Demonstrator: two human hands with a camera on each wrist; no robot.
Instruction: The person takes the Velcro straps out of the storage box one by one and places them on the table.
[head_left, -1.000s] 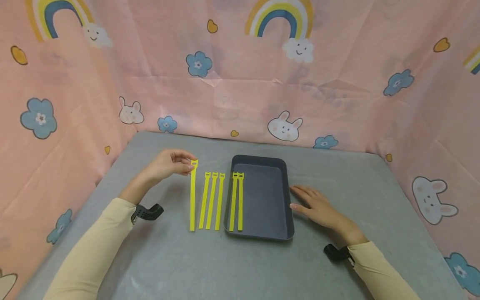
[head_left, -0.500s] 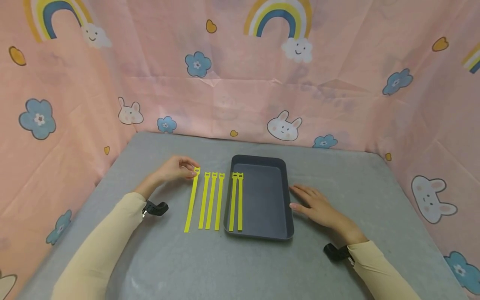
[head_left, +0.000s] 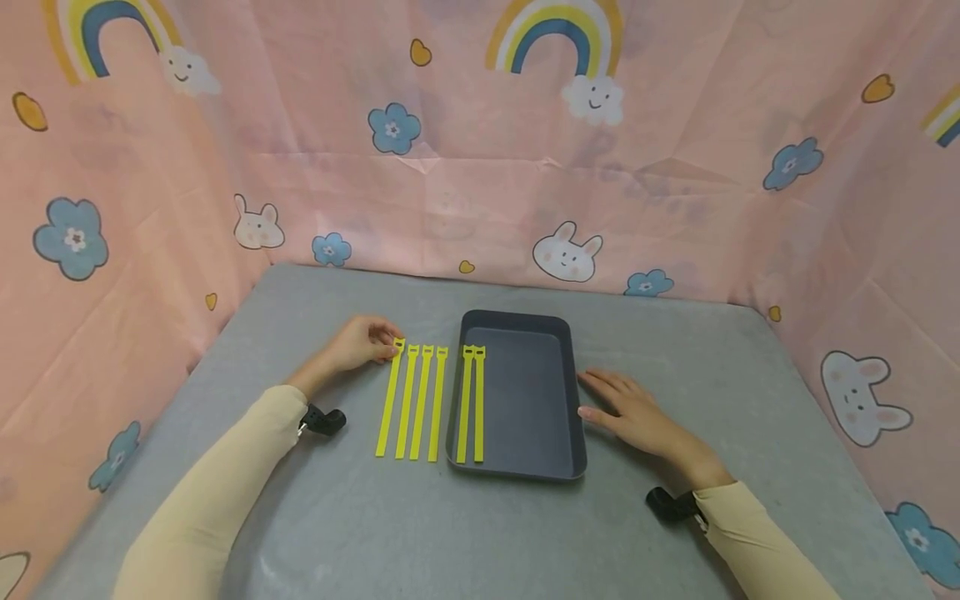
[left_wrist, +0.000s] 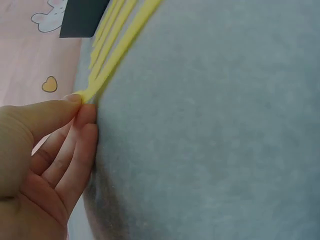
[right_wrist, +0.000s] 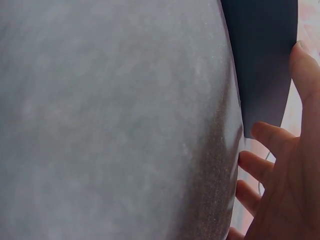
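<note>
In the head view, my left hand (head_left: 358, 344) pinches the slotted head of a yellow hook-and-loop cable tie (head_left: 389, 404) between thumb and finger. That tie lies at the left end of a row, beside three more yellow ties (head_left: 422, 408) on the grey table. Two further ties (head_left: 479, 408) lie along the left side inside a dark grey rectangular tray (head_left: 536, 400). Outside the tray's right wall, my right hand (head_left: 633, 417) has its fingers extended, with fingertips at the wall. The left wrist view shows the thumb (left_wrist: 55, 112) pressing on the tie's head.
A grey cloth covers the table (head_left: 360, 525). Pink patterned fabric (head_left: 450, 192) stands along the back and both sides. Each wrist wears a black camera mount, such as the one on the left (head_left: 324, 421).
My left hand has moved right and slightly nearer, bringing the pinched tie down beside the row, roughly parallel to the others. The right hand and tray keep their places.
</note>
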